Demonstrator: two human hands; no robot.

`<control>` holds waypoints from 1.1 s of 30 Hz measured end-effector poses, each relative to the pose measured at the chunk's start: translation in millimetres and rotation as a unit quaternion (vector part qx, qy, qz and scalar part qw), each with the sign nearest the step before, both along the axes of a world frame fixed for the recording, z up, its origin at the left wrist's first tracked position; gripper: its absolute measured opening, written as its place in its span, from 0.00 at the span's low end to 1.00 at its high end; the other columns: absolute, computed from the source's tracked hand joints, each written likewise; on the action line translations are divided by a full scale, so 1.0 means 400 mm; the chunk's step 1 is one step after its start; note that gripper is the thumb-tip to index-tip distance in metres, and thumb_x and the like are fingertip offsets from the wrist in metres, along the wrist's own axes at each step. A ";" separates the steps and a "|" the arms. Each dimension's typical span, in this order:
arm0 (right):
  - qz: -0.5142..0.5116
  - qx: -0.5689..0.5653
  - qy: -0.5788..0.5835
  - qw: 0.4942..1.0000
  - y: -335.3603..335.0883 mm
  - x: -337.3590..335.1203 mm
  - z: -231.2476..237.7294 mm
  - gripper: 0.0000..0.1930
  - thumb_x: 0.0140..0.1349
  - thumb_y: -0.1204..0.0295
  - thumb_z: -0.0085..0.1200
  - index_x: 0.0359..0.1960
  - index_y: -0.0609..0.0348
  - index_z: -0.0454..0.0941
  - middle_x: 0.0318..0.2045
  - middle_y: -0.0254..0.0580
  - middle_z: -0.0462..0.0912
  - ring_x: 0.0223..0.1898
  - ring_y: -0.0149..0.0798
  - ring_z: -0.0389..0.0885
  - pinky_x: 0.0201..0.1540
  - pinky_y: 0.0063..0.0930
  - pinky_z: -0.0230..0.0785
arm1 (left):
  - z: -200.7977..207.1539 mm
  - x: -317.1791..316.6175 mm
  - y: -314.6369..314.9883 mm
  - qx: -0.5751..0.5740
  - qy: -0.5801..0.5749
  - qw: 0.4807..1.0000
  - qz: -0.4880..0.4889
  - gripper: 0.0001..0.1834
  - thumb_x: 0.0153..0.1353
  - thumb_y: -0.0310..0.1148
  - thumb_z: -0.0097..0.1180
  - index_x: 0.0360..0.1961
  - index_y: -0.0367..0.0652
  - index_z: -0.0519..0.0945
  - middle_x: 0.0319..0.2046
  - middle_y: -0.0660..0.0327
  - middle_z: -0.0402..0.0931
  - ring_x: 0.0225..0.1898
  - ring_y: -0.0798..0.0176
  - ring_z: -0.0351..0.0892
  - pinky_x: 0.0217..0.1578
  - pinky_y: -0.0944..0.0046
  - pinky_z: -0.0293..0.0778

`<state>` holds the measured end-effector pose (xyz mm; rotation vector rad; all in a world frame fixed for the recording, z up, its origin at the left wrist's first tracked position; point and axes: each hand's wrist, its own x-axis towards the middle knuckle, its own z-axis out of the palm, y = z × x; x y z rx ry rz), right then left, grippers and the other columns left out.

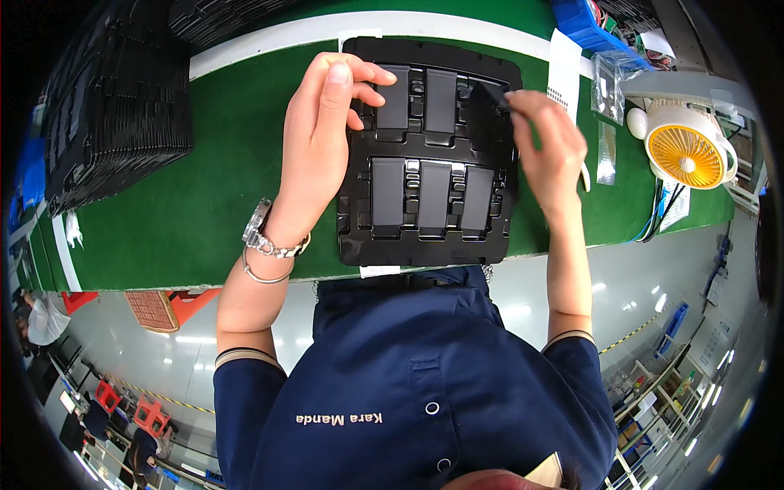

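Note:
A black moulded tray lies on the green table in front of me. Flat, dark rectangular pieces sit in its pockets in two rows. My right hand is at the tray's right edge, thumb and fingertips pinching the corner of a black flat piece. That piece is tilted and slightly blurred over the upper right pocket, most of which it hides. On the other side, my left hand hovers over the tray's upper left edge, fingers apart and nothing in them, fingertips beside the upper left piece.
A tall stack of black trays stands at the left. To the right are a white and yellow fan, clear plastic bags and a printed paper sheet. A blue bin sits at the back right.

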<state>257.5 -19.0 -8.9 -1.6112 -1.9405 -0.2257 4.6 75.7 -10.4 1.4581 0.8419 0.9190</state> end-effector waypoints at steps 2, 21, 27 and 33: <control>0.034 -0.025 -0.063 0.997 -0.027 0.000 -0.015 0.11 0.50 0.81 0.61 0.36 0.59 0.79 0.41 0.38 0.84 0.48 0.41 0.81 0.50 0.38 0.74 | 0.006 0.002 -0.003 -0.007 -0.003 1.000 -0.006 0.22 0.74 0.49 0.32 0.41 0.42 0.73 0.44 0.58 0.80 0.39 0.72 0.76 0.34 0.72 0.68; 0.193 -0.135 -0.187 0.954 -0.026 -0.276 0.021 0.21 0.42 0.66 0.63 0.39 0.64 0.77 0.40 0.50 0.79 0.48 0.49 0.78 0.50 0.35 0.70 | 0.002 0.002 -0.004 -0.057 -0.068 0.996 -0.009 0.25 0.74 0.50 0.33 0.36 0.41 0.75 0.31 0.62 0.79 0.31 0.72 0.76 0.28 0.72 0.68; 0.132 -0.002 -0.073 0.988 0.067 -0.179 0.054 0.10 0.38 0.74 0.60 0.21 0.54 0.70 0.16 0.34 0.71 0.20 0.35 0.74 0.22 0.30 0.67 | 0.022 -0.016 -0.007 -0.135 -0.010 0.986 -0.095 0.33 0.74 0.56 0.24 0.25 0.43 0.71 0.18 0.64 0.73 0.21 0.73 0.71 0.21 0.74 0.61; 0.162 0.178 -0.037 0.970 0.084 -0.192 0.081 0.11 0.42 0.77 0.62 0.32 0.56 0.81 0.34 0.37 0.83 0.35 0.37 0.81 0.32 0.26 0.73 | 0.027 0.021 -0.040 -0.382 -0.204 0.897 -0.090 0.38 0.69 0.65 0.28 0.40 0.40 0.77 0.30 0.61 0.79 0.28 0.71 0.77 0.25 0.72 0.68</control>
